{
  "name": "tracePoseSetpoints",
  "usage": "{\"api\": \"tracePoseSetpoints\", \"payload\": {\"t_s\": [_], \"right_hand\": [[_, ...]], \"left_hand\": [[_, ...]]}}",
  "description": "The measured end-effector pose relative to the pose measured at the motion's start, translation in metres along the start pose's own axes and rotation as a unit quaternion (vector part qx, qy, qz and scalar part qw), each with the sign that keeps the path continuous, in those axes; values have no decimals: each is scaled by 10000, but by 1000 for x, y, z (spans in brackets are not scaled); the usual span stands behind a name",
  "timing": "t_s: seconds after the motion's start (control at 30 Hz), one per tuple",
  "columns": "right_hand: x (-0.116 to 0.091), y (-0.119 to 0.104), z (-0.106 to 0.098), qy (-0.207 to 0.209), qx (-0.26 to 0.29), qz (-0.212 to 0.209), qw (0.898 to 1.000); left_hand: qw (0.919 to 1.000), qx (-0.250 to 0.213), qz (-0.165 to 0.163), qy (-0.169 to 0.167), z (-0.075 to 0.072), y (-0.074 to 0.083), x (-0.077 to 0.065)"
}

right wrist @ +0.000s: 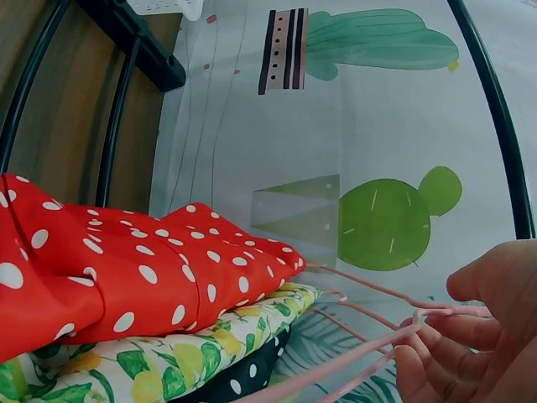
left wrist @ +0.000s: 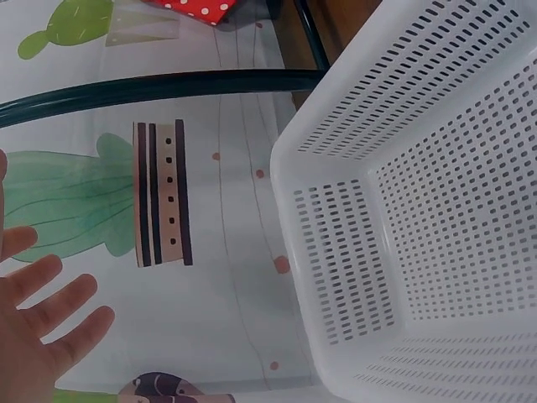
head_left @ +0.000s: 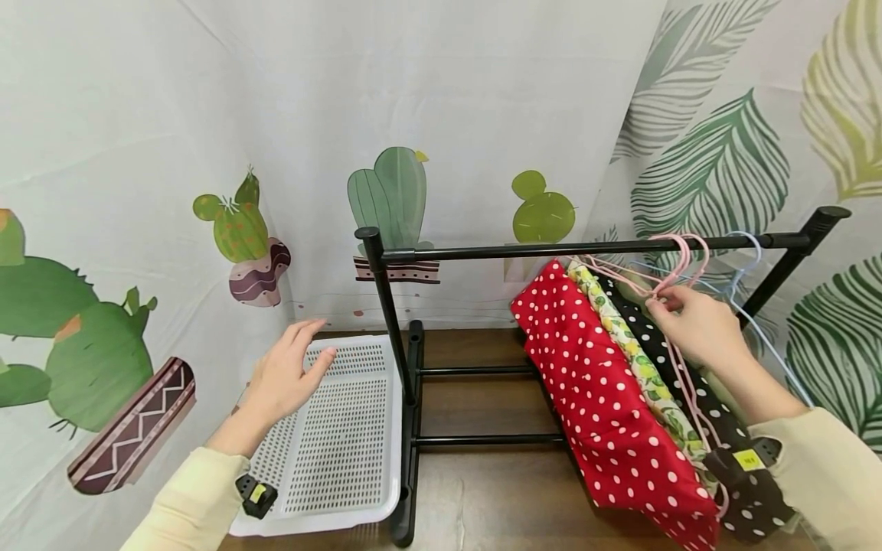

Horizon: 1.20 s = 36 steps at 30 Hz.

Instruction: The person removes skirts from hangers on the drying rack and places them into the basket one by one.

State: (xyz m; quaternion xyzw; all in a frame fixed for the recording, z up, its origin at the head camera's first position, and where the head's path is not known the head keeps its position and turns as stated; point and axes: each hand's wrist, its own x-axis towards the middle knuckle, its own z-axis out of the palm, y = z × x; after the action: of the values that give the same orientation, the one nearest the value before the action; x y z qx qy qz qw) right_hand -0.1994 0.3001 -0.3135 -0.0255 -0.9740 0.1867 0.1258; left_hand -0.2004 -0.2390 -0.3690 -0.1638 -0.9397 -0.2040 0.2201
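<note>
At the right end of the rack, my right hand (head_left: 696, 321) pinches a pink hanger (head_left: 678, 260) just below its hook, at the level of the black rail (head_left: 496, 251). In the right wrist view, the pink hanger (right wrist: 419, 317) lies between thumb and fingers. Beside this hand hang a red polka-dot cloth (head_left: 592, 383), a lemon-print cloth (head_left: 634, 360) and a black polka-dot cloth (head_left: 637, 317). My left hand (head_left: 282, 375) hovers over the white basket (head_left: 394, 428), fingers spread and holding nothing.
A light-blue hanger (head_left: 747, 264) hooks over the rail near the right post (head_left: 792, 260). The rack's left post (head_left: 386, 306) and foot (head_left: 406, 490) stand right beside the basket. Brown wooden boards (head_left: 482, 490) lie underneath, with a printed curtain (head_left: 468, 99) behind.
</note>
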Motion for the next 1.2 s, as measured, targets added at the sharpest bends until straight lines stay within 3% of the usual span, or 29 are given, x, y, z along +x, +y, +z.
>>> {"api": "tracePoseSetpoints", "payload": {"t_s": [0.47,0.77,1.2], "right_hand": [[6,0,6,30,39,254,9997],[6,-4,7,168,22,352,9992],[6,-8,11,482,-77,541,9973]], "left_hand": [[9998,-156,-134,81,15,2,-7],[9992,-105,-368,-61,23,1,-11],[9993,-278,-232,-75,36,2,-15]]}}
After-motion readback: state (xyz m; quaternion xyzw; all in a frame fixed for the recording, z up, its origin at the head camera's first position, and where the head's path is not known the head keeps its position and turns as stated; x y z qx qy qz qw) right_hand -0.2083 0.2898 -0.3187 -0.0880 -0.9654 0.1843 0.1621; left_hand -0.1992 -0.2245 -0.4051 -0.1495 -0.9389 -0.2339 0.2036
